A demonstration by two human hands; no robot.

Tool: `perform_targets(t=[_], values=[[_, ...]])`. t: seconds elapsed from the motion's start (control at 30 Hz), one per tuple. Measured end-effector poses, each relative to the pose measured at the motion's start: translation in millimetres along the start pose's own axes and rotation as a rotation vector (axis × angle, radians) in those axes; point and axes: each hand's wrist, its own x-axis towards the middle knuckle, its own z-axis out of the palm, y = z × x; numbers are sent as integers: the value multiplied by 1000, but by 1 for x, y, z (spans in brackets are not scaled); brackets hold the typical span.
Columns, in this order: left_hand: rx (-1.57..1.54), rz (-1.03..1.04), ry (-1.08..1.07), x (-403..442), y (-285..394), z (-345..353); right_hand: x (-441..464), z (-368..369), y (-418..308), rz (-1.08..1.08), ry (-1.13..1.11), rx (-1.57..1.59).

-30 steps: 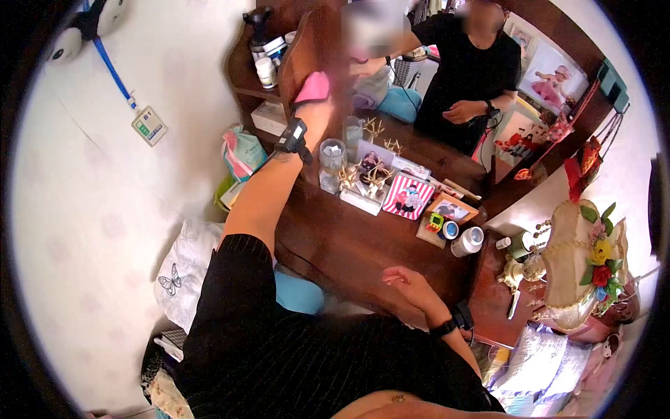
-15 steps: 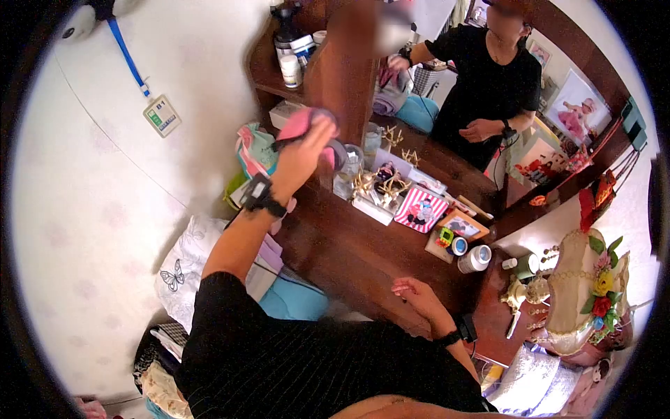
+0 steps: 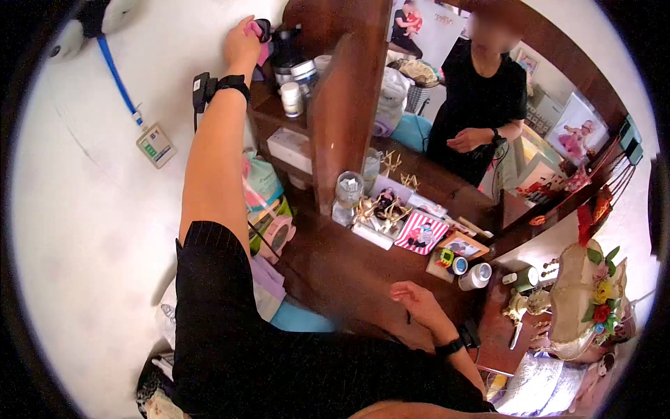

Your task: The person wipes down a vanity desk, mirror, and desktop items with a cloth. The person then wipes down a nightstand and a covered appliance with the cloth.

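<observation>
My left hand [image 3: 241,50] is up at the top shelf of the dresser, closed on a pink and dark grey cloth [image 3: 263,50]. Much of the cloth is hidden behind the fingers. Right beside it on the shelf stand a dark bottle [image 3: 285,52], a jar with a white lid [image 3: 305,73] and a white bottle [image 3: 292,100]. My right hand [image 3: 422,307] hovers low over the brown dresser top [image 3: 335,258], its fingers loosely bent and apart with nothing visibly held.
A white box [image 3: 290,149] fills the lower shelf. Bags [image 3: 264,183] and a pink object [image 3: 280,234] crowd the dresser's left side. Glass jar [image 3: 347,202], gold antler ornaments [image 3: 380,209], photo frames [image 3: 421,232] and a white jar [image 3: 476,276] line the mirror [image 3: 453,160]. A lamp [image 3: 576,300] stands right.
My left hand has moved up and left with the cloth, from beside the shelf's divider to the top shelf. The right hand has barely moved.
</observation>
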Motion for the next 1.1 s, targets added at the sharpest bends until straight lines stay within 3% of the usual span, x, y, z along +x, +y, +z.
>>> perform_targets(t=[0.17,0.27,0.3,0.47,0.53,0.67,0.77,0.87,0.97,1.07,1.1], values=[[-216,-69,-165,28,-33,28,5,-24,-42,37,105,-30],[-88,-70,-294,41,-33,25,3,-27,-26,52,104,-8],[123,-48,-222,36,-15,22,2,-26,-21,59,95,19],[-409,-346,-556,38,-11,26,-3,-20,-20,85,76,22],[-338,-288,-523,56,-48,55,-2,-19,-17,93,86,25],[-401,-491,-463,50,-21,52,-3,-16,-29,122,83,0],[-595,-566,-498,66,-64,75,-4,-14,-29,113,67,-9],[-427,-704,-430,62,-45,66,-6,-13,-24,109,77,-40],[-372,-654,-407,58,-53,68,-10,-13,-29,116,72,-44],[-20,-607,-397,65,-107,86,-15,-12,-29,137,56,-97],[73,-551,-412,41,-76,59,-16,-11,-28,139,55,-128]])
